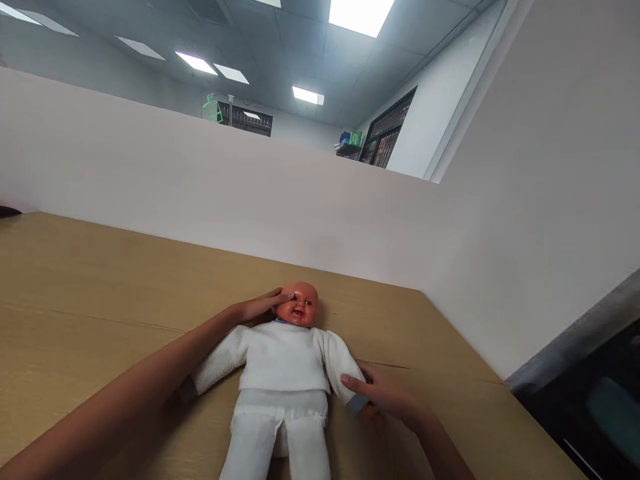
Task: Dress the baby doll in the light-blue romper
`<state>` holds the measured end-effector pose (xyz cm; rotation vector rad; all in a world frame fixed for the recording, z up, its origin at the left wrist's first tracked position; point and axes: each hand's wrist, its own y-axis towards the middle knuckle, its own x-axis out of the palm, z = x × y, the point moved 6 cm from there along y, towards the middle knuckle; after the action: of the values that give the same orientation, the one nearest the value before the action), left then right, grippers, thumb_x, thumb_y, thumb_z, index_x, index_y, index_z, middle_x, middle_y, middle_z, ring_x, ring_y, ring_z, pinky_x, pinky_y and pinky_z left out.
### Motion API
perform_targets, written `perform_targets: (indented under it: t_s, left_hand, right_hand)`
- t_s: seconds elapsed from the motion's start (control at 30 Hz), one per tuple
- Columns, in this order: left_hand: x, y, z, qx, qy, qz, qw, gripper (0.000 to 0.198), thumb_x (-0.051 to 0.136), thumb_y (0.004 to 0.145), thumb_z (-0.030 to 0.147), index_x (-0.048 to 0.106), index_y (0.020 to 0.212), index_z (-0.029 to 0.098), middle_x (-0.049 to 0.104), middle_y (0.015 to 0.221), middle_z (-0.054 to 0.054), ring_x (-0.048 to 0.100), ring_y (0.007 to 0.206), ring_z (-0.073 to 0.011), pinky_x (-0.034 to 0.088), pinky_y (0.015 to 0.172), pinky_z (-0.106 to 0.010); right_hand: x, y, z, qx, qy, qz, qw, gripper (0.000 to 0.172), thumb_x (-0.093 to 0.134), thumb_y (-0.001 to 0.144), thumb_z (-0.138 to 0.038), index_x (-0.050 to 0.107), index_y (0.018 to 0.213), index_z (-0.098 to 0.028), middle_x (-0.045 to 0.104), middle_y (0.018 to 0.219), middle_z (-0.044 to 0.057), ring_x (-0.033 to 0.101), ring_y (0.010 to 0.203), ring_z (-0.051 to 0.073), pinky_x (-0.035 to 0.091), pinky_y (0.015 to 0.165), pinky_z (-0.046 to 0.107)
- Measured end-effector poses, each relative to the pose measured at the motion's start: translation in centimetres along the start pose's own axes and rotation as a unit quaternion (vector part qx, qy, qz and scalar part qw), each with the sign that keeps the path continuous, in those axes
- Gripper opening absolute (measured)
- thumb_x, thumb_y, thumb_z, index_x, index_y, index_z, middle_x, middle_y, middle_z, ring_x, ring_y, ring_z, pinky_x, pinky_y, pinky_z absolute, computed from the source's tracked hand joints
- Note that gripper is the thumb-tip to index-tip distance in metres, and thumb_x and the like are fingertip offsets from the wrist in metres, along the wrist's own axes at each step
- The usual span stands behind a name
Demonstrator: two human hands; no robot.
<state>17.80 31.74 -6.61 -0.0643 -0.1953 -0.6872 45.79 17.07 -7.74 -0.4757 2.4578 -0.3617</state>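
A baby doll in a white top and white trousers lies on its back on a brown cardboard-covered table, head pointing away from me. My left hand rests flat against the side of the doll's head, fingers extended over its temple. My right hand grips the end of the doll's sleeve near its blue cuff, thumb on top.
A white partition wall runs along the table's far edge and meets another white wall on the right. The table's right edge drops to a dark floor area. A dark object sits at the far left edge.
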Motion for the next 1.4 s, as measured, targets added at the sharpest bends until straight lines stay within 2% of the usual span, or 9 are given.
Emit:
perform_targets:
  t_s: [0.23, 0.43, 0.73, 1.07, 1.13, 1.2, 1.3, 1.37, 1.4]
  left_hand:
    - [0.9, 0.1, -0.6, -0.039, -0.012, -0.068, 0.997, 0.072, 0.068, 0.093, 0.074, 0.070, 0.138, 0.018, 0.065, 0.149, -0.015, 0.056, 0.143, -0.0391, 0.041, 0.124, -0.046]
    - [0.9, 0.2, -0.9, -0.065, -0.017, -0.083, 0.994, 0.073, 0.070, 0.089, 0.076, 0.073, 0.135, 0.020, 0.067, 0.146, -0.013, 0.056, 0.142, -0.0391, 0.040, 0.125, -0.047]
    - [-0.1, 0.7, -1.9, -0.073, -0.007, -0.062, 0.995, 0.076, 0.068, 0.087, 0.080, 0.074, 0.132, 0.019, 0.068, 0.144, -0.013, 0.060, 0.138, -0.0384, 0.044, 0.121, -0.046]
    - [1.1, 0.0, 0.0, -0.022, 0.071, -0.029, 0.997, 0.077, 0.064, 0.084, 0.086, 0.077, 0.122, 0.019, 0.074, 0.135, -0.013, 0.065, 0.131, -0.0392, 0.048, 0.117, -0.047]
    - [1.1, -0.6, 0.8, -0.009, 0.102, -0.006, 0.995, 0.079, 0.055, 0.087, 0.088, 0.076, 0.123, 0.020, 0.075, 0.133, -0.013, 0.066, 0.129, -0.0389, 0.049, 0.115, -0.048]
    - [0.4, -1.5, 1.6, 0.005, 0.146, 0.052, 0.988, 0.079, 0.052, 0.087, 0.088, 0.076, 0.120, 0.020, 0.075, 0.131, -0.015, 0.061, 0.134, -0.0419, 0.046, 0.117, -0.051]
    - [-0.7, -4.2, 3.0, 0.037, 0.235, 0.195, 0.952, 0.066, 0.063, 0.082, 0.081, 0.073, 0.109, 0.021, 0.067, 0.138, -0.020, 0.037, 0.150, -0.0504, 0.021, 0.128, -0.062]
    - [0.1, -6.7, 3.8, 0.065, 0.286, 0.274, 0.916, 0.055, 0.065, 0.083, 0.073, 0.070, 0.104, 0.022, 0.061, 0.142, -0.021, 0.027, 0.151, -0.0537, 0.005, 0.128, -0.069]
    - [1.2, -8.2, 4.1, 0.079, 0.305, 0.296, 0.902, 0.050, 0.063, 0.086, 0.070, 0.069, 0.103, 0.023, 0.061, 0.140, -0.021, 0.030, 0.148, -0.0537, 0.005, 0.127, -0.070]
  right_hand:
    - [0.2, 0.6, 0.4, -0.040, 0.022, 0.005, 0.999, 0.073, 0.071, 0.086, -0.074, 0.069, 0.135, -0.019, 0.071, 0.143, 0.011, 0.061, 0.135, 0.036, 0.046, 0.117, 0.046]
    - [0.5, 0.4, -0.1, -0.029, 0.013, 0.023, 0.999, 0.071, 0.069, 0.088, -0.073, 0.070, 0.134, -0.019, 0.072, 0.139, 0.013, 0.064, 0.131, 0.038, 0.047, 0.115, 0.049]
    - [0.5, 0.2, 0.1, -0.015, -0.011, 0.025, 1.000, 0.070, 0.066, 0.090, -0.072, 0.070, 0.132, -0.017, 0.074, 0.136, 0.014, 0.066, 0.126, 0.038, 0.051, 0.109, 0.049]
    - [0.7, -0.3, -1.0, -0.025, -0.021, 0.036, 0.999, 0.071, 0.062, 0.089, -0.074, 0.069, 0.130, -0.016, 0.073, 0.138, 0.014, 0.065, 0.129, 0.037, 0.049, 0.112, 0.046]
    - [0.6, -0.2, -0.9, -0.032, -0.033, 0.052, 0.998, 0.068, 0.063, 0.088, -0.075, 0.071, 0.124, -0.017, 0.076, 0.131, 0.013, 0.068, 0.124, 0.036, 0.051, 0.107, 0.044]
    - [0.4, -0.1, -0.8, -0.039, -0.051, 0.074, 0.995, 0.064, 0.063, 0.088, -0.074, 0.072, 0.115, -0.017, 0.078, 0.121, 0.014, 0.070, 0.116, 0.036, 0.054, 0.102, 0.044]
    - [0.6, 0.0, -0.6, -0.048, -0.066, 0.093, 0.992, 0.060, 0.060, 0.090, -0.071, 0.070, 0.110, -0.015, 0.078, 0.117, 0.016, 0.071, 0.111, 0.035, 0.055, 0.099, 0.045]
    - [0.9, 0.0, -0.8, -0.059, -0.074, 0.102, 0.990, 0.061, 0.055, 0.093, -0.069, 0.069, 0.116, -0.015, 0.076, 0.124, 0.016, 0.069, 0.117, 0.034, 0.053, 0.104, 0.044]
    - [0.9, 0.0, -0.9, -0.062, -0.081, 0.110, 0.989, 0.061, 0.053, 0.094, -0.068, 0.068, 0.119, -0.015, 0.075, 0.127, 0.016, 0.068, 0.120, 0.033, 0.051, 0.107, 0.044]
